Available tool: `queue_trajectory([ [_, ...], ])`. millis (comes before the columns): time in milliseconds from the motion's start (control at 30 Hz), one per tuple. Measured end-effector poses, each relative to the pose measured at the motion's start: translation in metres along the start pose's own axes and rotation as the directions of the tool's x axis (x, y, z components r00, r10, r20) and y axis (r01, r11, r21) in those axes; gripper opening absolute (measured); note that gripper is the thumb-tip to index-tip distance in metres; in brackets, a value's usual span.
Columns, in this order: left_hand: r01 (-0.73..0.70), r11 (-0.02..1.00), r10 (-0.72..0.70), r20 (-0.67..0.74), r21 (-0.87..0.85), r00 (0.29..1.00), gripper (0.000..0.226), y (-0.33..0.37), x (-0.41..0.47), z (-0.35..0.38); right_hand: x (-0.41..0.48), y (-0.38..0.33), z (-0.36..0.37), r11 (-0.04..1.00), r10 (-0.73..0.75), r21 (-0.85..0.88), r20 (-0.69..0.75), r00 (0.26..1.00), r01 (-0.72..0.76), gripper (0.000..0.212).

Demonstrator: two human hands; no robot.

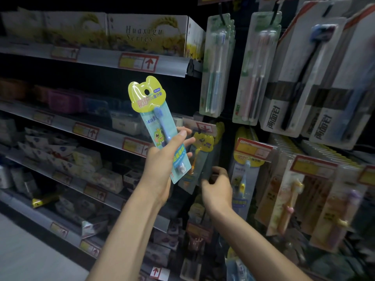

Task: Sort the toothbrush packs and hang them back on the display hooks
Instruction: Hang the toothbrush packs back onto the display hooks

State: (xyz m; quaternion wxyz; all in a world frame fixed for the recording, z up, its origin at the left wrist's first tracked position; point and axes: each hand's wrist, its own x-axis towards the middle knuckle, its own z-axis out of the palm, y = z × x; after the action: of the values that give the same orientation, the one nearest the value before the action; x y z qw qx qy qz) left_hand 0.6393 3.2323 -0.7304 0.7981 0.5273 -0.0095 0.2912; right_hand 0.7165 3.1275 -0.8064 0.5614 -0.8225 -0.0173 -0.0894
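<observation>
My left hand (164,157) grips a children's toothbrush pack (151,110) by its lower half. The pack has a yellow-green header with a hang hole and a blue brush inside, and it is held upright in front of the shelves. My right hand (218,187) reaches to a hanging pack with a yellow header and an orange brush (199,157) on a display hook (203,130). Its fingers curl around that pack's lower right edge. More children's packs (246,169) hang to the right.
Adult toothbrush packs (217,63) and black-and-white packs (304,78) hang on upper hooks at the right. Shelves with boxes (142,31), price tags (139,61) and small cartons fill the left. A yellow pack (45,200) lies on a lower shelf. Pale floor at lower left.
</observation>
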Motion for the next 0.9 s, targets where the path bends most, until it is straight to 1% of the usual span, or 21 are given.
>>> queue_trajectory([
  [67,0.010,1.000,-0.010,-0.007,0.019,1.000,0.017,0.000,-0.003,0.001,-0.009,-0.001,-0.010,1.000,-0.010,0.028,0.043,0.999,0.009,0.046],
  [167,0.079,0.997,-0.078,-0.032,0.015,0.996,0.017,0.002,-0.008,0.000,-0.022,-0.008,-0.030,0.994,-0.049,0.098,0.093,0.994,0.040,0.040],
  [233,0.148,0.989,-0.148,-0.036,0.009,0.988,0.031,0.001,-0.013,0.000,-0.030,-0.014,-0.044,0.985,-0.089,0.154,0.117,0.989,0.071,0.035],
  [300,0.170,0.985,-0.170,-0.037,-0.001,0.985,0.036,-0.002,-0.018,0.000,-0.037,-0.021,-0.057,0.974,-0.144,0.193,0.120,0.982,0.119,0.029],
  [400,0.132,0.985,-0.127,-0.044,0.113,0.991,0.034,-0.010,-0.030,0.002,-0.044,-0.027,-0.070,0.959,-0.213,0.220,0.130,0.968,0.181,0.025],
  [467,0.164,0.970,-0.159,-0.046,0.178,0.986,0.037,-0.015,-0.043,0.002,-0.047,-0.032,-0.077,0.950,-0.246,0.230,0.136,0.960,0.211,0.020],
  [500,0.196,0.963,-0.188,-0.060,0.187,0.980,0.040,-0.018,-0.049,0.001,-0.048,-0.033,-0.080,0.948,-0.242,0.244,0.146,0.959,0.202,0.016],
  [567,0.232,0.949,-0.224,-0.062,0.214,0.973,0.046,-0.020,-0.060,-0.001,-0.050,-0.037,-0.086,0.951,-0.196,0.276,0.196,0.961,0.138,0.010],
  [667,0.246,0.942,-0.252,0.000,0.227,0.968,0.051,-0.022,-0.072,0.002,-0.052,-0.038,-0.091,0.947,-0.113,0.320,0.351,0.930,-0.005,0.023],
  [733,0.264,0.938,-0.281,0.049,0.225,0.958,0.056,-0.023,-0.077,0.004,-0.054,-0.033,-0.096,0.913,-0.088,0.394,0.451,0.888,-0.110,0.024],
  [767,0.273,0.931,-0.301,0.086,0.243,0.950,0.060,-0.024,-0.080,0.005,-0.055,-0.030,-0.098,0.897,-0.092,0.422,0.475,0.875,-0.135,0.020],
  [833,0.307,0.911,-0.355,0.144,0.277,0.924,0.068,-0.027,-0.082,0.003,-0.054,-0.022,-0.102,0.906,-0.090,0.405,0.470,0.878,-0.124,0.012],
  [900,0.344,0.894,-0.400,0.163,0.288,0.902,0.068,-0.031,-0.083,0.003,-0.052,-0.015,-0.104,0.909,-0.049,0.390,0.453,0.890,-0.148,0.016],
])
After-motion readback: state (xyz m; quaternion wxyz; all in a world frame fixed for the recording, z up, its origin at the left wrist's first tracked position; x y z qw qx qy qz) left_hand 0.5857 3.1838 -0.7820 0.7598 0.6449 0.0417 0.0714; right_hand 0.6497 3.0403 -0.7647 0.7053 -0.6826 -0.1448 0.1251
